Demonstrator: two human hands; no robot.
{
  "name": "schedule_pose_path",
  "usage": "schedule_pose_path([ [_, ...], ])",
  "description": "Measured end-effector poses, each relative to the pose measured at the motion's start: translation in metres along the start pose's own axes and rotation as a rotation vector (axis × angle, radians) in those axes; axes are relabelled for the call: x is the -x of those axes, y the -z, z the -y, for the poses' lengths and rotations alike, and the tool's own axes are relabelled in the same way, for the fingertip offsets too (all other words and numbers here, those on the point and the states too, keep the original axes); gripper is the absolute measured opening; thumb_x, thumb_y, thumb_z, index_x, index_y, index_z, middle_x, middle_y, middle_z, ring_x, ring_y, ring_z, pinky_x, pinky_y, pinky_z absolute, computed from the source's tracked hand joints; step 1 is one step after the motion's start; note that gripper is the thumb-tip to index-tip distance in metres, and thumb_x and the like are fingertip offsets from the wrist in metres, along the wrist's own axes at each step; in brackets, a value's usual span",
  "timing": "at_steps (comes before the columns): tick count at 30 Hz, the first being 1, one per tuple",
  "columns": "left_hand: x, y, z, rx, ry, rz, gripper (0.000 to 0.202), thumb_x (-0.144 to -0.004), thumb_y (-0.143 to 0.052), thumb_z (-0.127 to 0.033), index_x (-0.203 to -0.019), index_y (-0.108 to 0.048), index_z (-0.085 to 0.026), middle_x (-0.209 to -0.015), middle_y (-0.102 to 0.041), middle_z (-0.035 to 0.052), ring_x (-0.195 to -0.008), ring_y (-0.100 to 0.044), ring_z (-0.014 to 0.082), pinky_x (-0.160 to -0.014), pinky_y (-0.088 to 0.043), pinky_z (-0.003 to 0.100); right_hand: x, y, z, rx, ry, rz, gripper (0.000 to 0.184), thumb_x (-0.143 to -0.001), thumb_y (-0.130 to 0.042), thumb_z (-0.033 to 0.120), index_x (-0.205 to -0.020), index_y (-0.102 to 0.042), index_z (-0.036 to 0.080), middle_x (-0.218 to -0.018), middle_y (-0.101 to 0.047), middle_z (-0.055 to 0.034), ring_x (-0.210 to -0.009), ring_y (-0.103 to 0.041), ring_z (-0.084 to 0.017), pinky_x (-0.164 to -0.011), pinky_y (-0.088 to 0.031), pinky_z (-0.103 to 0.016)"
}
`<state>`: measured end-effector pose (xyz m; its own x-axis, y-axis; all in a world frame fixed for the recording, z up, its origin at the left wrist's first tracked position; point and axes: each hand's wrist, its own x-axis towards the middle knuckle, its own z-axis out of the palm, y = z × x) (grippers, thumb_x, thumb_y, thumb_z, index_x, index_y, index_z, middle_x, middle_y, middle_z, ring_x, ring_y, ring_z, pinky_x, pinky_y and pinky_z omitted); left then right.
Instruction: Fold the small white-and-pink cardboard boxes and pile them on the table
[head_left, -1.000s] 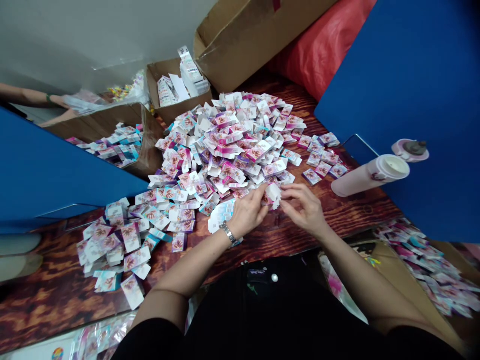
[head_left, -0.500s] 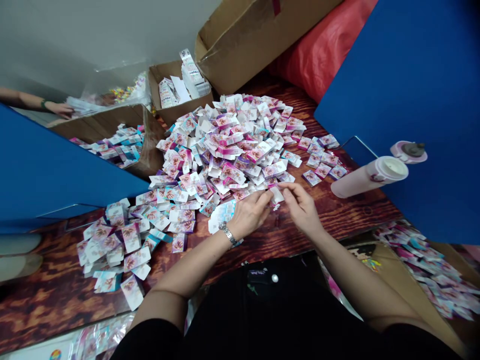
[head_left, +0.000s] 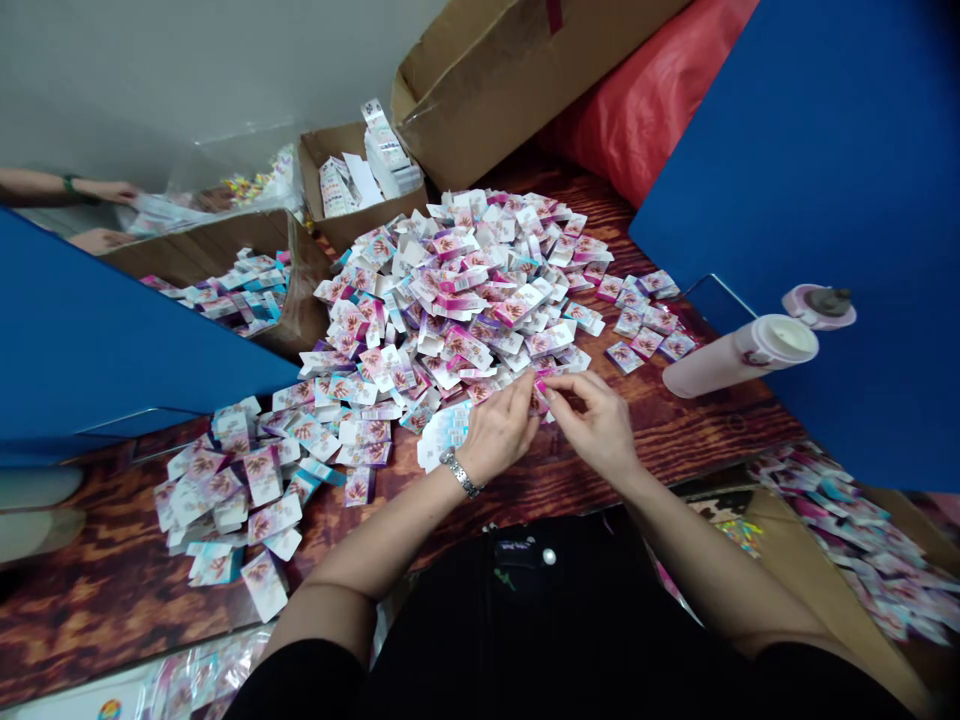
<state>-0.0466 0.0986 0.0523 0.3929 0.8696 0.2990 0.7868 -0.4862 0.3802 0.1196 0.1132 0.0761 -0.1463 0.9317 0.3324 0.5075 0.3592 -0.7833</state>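
Note:
Between my two hands is a small pink-and-white carton [head_left: 539, 391], mostly hidden by my fingers. My left hand [head_left: 501, 428], with a metal watch on its wrist, is closed on the carton's left side. The fingertips of my right hand [head_left: 596, 418] pinch its pink end from the right. Just left of my left hand lies a stack of flat light-blue-and-white cartons [head_left: 442, 436]. Beyond my hands rises a big heap of small printed cartons [head_left: 457, 290], many with raised flaps. Several closed cartons [head_left: 646, 318] lie apart at the right of the heap.
A pink bottle [head_left: 724, 360] with its lid flipped open stands at right by a blue partition [head_left: 817, 200]. Cardboard boxes [head_left: 300, 290] line the back left, where another person's hands handle clear plastic. More cartons [head_left: 862, 540] fill a box at lower right.
My right fingers have moved in closer to my left hand, and the carton now shows its pink end instead of a white flap. The other person's arm has shifted, with a second hand showing.

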Motion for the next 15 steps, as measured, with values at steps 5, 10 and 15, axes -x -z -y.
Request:
schedule_pose_path([
  [5,0.002,-0.004,0.000,-0.047,-0.015,-0.031,0.064,-0.094,-0.044,-0.025,-0.150,-0.015,-0.011,-0.128,-0.058,0.0178,-0.113,-0.061,0.0252,-0.091,-0.053,0.034,-0.003,0.001,-0.001,0.003,0.029,0.030,0.014,-0.090,-0.057,0.025,-0.096,-0.070,0.023,-0.091,-0.068,-0.0041,-0.086,-0.064,-0.019,-0.080,-0.052,-0.032],
  [10,-0.001,-0.002,-0.001,-0.115,0.011,-0.008,0.068,-0.095,-0.041,-0.029,-0.152,-0.009,-0.010,-0.121,-0.061,0.0176,-0.103,-0.063,0.0255,-0.083,-0.054,0.034,0.006,-0.006,0.000,0.052,0.151,-0.047,0.027,-0.096,-0.048,0.021,-0.116,-0.065,0.024,-0.107,-0.069,-0.0056,-0.098,-0.065,-0.019,-0.090,-0.054,-0.034],
  [15,-0.003,0.003,-0.002,-0.129,0.002,0.001,0.069,-0.096,-0.037,-0.029,-0.152,-0.004,-0.006,-0.118,-0.061,0.0184,-0.101,-0.063,0.0263,-0.082,-0.054,0.035,0.022,-0.021,-0.009,0.203,0.364,-0.149,0.044,-0.095,-0.047,0.014,-0.138,-0.051,0.021,-0.120,-0.066,-0.0093,-0.106,-0.064,-0.023,-0.093,-0.055,-0.041],
])
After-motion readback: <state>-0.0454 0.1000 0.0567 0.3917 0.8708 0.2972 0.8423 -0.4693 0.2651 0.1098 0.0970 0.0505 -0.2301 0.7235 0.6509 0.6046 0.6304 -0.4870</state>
